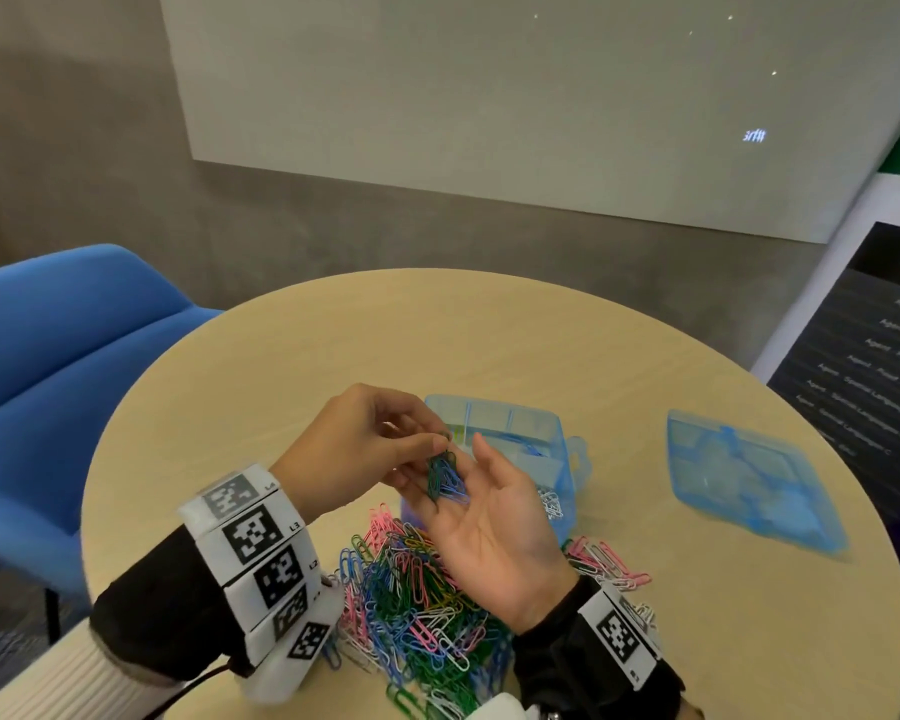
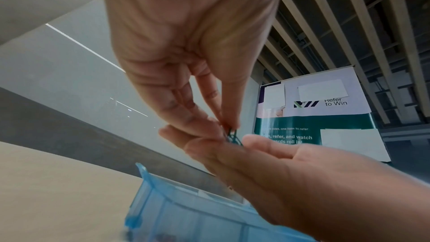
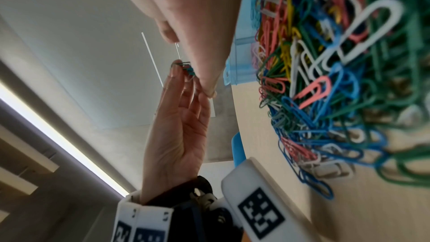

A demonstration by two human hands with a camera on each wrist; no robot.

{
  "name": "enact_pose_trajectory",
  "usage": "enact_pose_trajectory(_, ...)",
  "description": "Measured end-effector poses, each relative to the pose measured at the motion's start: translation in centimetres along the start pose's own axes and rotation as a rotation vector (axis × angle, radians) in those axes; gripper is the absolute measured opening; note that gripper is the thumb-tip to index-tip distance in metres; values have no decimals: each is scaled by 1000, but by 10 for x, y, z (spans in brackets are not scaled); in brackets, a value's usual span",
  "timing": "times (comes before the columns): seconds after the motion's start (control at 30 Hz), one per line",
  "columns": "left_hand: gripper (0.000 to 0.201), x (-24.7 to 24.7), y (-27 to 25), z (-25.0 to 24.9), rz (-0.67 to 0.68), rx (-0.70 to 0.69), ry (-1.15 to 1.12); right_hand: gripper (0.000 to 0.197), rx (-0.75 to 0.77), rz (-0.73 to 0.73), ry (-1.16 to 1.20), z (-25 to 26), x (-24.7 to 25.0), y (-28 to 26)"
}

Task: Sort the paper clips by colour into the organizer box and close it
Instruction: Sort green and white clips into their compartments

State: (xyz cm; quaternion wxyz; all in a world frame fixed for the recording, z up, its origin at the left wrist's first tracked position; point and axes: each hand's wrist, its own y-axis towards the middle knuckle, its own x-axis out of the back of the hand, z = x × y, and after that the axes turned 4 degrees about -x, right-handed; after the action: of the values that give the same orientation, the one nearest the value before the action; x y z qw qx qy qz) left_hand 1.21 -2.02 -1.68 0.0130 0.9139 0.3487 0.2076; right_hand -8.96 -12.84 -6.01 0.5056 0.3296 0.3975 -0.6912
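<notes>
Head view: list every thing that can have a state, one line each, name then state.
Box: open, lid off, upright on the table.
Lid: lying flat on the table, right of the box, apart from it.
Pile: loose, mixed colours, unsorted on the table.
Bunch: green and blue clips lying on the right palm.
Left hand: pinching a clip from the bunch.
Right hand: palm up, fingers relaxed.
</notes>
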Motion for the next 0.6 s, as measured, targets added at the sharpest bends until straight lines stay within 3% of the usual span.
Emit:
enact_pose_trajectory(0.37, 14, 8, -1, -11, -113, -63, 19, 56, 31, 27, 23, 7, 1, -4)
enact_pose_trajectory(0.5, 15, 7, -3, -11, 31, -25, 184, 58, 37, 20, 65, 7, 0, -7)
enact_pose_trajectory(0.6, 11, -3, -5, -8, 9, -53, 330, 62, 41, 4, 48, 4, -1, -7)
